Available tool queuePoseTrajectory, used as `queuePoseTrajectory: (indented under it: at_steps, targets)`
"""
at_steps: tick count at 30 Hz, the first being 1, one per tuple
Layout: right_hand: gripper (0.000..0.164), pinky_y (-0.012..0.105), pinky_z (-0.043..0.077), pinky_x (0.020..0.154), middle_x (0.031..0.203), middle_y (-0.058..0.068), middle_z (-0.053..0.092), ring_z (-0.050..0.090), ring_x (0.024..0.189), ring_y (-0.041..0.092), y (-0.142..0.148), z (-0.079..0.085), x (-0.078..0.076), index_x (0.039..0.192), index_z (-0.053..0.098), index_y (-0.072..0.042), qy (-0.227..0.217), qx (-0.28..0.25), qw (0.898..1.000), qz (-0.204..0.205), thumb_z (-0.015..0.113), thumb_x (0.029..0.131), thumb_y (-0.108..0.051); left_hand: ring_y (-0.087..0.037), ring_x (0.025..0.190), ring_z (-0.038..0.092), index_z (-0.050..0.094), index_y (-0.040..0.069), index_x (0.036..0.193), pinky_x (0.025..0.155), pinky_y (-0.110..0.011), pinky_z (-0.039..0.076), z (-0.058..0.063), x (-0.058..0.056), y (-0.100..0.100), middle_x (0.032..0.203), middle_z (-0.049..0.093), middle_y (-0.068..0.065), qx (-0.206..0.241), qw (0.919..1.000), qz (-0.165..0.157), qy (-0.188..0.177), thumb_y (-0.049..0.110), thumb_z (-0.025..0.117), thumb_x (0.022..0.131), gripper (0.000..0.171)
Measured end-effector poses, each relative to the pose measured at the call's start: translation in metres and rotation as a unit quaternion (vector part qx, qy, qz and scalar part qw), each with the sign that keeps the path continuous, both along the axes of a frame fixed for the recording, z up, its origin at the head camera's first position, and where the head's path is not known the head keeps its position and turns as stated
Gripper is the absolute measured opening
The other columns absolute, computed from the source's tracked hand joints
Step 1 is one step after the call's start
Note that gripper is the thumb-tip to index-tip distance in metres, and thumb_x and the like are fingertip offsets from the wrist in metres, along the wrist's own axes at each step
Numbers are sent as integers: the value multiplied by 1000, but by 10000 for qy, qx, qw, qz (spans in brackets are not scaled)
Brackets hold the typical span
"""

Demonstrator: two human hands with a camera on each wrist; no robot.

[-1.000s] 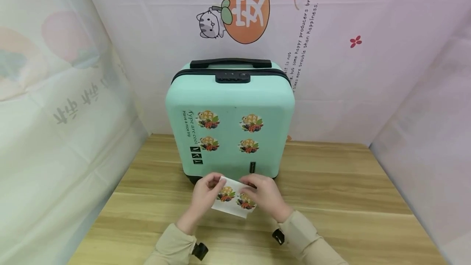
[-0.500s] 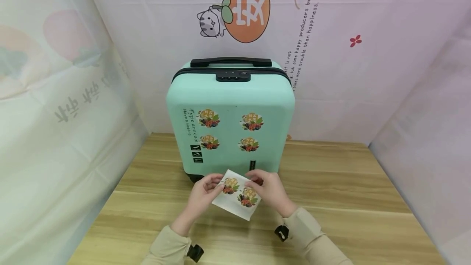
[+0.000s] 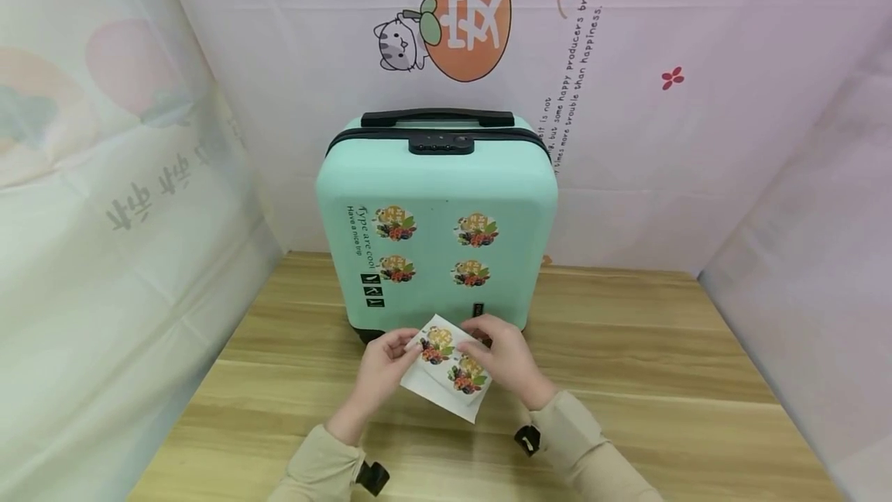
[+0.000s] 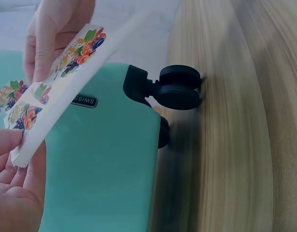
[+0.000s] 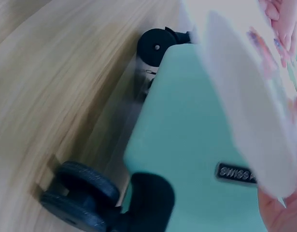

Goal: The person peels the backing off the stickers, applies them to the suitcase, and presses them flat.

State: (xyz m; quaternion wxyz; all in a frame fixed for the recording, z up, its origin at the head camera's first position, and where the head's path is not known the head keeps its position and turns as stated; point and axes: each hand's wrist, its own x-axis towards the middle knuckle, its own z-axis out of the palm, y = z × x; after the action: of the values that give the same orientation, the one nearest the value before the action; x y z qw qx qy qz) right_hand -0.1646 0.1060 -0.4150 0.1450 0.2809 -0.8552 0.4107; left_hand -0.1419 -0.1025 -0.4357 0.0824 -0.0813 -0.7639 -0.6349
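A white sticker sheet (image 3: 433,386) with two fruit-printed stickers is held tilted in front of a mint-green suitcase (image 3: 439,180). My left hand (image 3: 379,366) pinches the sheet's left edge, thumb on the printed face and fingers behind, as the left wrist view shows. At the upper right edge my right hand (image 3: 507,355) grips the sheet between thumb and fingers. In the right wrist view the sheet's blurred back (image 5: 235,87) hides most of that hand. Several matching fruit stickers (image 3: 477,231) are stuck on the suitcase front.
The suitcase stands upright on a wood-grain table (image 3: 627,362), its black handle (image 3: 437,116) on top and black wheels (image 4: 179,87) below. Printed cloth (image 3: 627,138) hangs behind and on both sides. A small black label (image 4: 84,100) sits low on the suitcase front.
The sticker sheet has turned clockwise and its upper corner has risen in front of the suitcase. My right hand has shifted slightly upward with it; both hands stay on the sheet.
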Motion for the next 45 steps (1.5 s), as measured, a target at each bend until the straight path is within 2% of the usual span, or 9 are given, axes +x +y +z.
queuePoseTrajectory:
  at_steps: [4, 13, 18, 25, 28, 31, 36, 40, 45]
  targets:
    - [25, 26, 54, 65, 85, 2, 67, 62, 74, 11, -4, 4, -1, 99, 69, -6, 246, 76, 9996, 71, 77, 76, -9, -8, 74, 63, 66, -5, 103, 65, -18, 52, 2, 1, 1, 89, 69, -19, -41, 9999, -146, -55, -1, 66, 85, 19]
    - [25, 18, 50, 57, 73, 1, 68, 60, 59, 4, -1, 16, -8, 105, 67, -3, -623, 511, 9941, 722, 73, 81, -8, -22, 94, 64, 59, -3, 119, 79, -22, 52, 4, -3, -7, 107, 65, -18, -651, 9932, -923, -266, 14, 58, 95, 30]
    - [32, 18, 49, 57, 72, -2, 67, 58, 59, 2, 1, 26, -13, 111, 64, -1, -1041, 1371, 9772, 1243, 72, 82, -9, -23, 95, 63, 59, -4, 119, 77, -21, 51, 19, -5, -4, 107, 65, -16, -1020, 9874, -1163, -319, 15, 58, 95, 31]
    - [32, 19, 50, 60, 75, -1, 68, 61, 64, 4, -1, 32, -18, 111, 62, -2, -1171, 2042, 9590, 1576, 72, 82, -10, -15, 82, 64, 67, 0, 104, 69, -24, 54, 13, -10, -3, 95, 68, -11, -1215, 9801, -1468, -552, 15, 62, 92, 20]
    - [30, 23, 53, 67, 86, 2, 70, 65, 75, 11, -1, 30, -17, 108, 64, -5, -555, 2094, 9658, 1425, 74, 81, -12, -15, 80, 65, 67, -2, 102, 70, -32, 57, 13, -10, -2, 92, 67, -12, -1088, 9823, -1375, -664, 11, 60, 92, 17]
    - [31, 32, 53, 79, 97, 3, 69, 64, 89, 17, -2, 23, -14, 104, 67, -8, 690, 1894, 9746, 975, 79, 76, -17, -16, 79, 67, 67, -4, 101, 73, -38, 58, 12, -10, -1, 93, 67, -14, -879, 9861, -1219, -711, 8, 60, 92, 17]
    - [31, 39, 48, 84, 99, 3, 66, 59, 93, 19, -8, 7, -6, 96, 69, -10, 2490, 1072, 9623, 190, 83, 70, -19, -15, 79, 68, 65, -6, 103, 74, -37, 58, 13, -10, 3, 97, 67, -16, -384, 9912, -947, -844, 8, 59, 92, 19]
    - [29, 36, 46, 78, 97, 4, 66, 58, 89, 19, -13, -3, -2, 93, 69, -9, 3073, 707, 9490, 5, 82, 71, -22, -12, 80, 65, 62, -7, 106, 73, -28, 57, 15, -10, 5, 97, 64, -14, 168, 9913, -848, -991, 8, 56, 94, 20]
    - [26, 35, 45, 77, 97, 3, 66, 57, 89, 19, -16, -12, -1, 93, 69, -10, 3187, 730, 9450, -83, 77, 77, -29, -11, 81, 64, 58, -9, 108, 76, -26, 57, 16, -11, 7, 99, 65, -17, 619, 9889, -895, -1009, 7, 52, 96, 21]
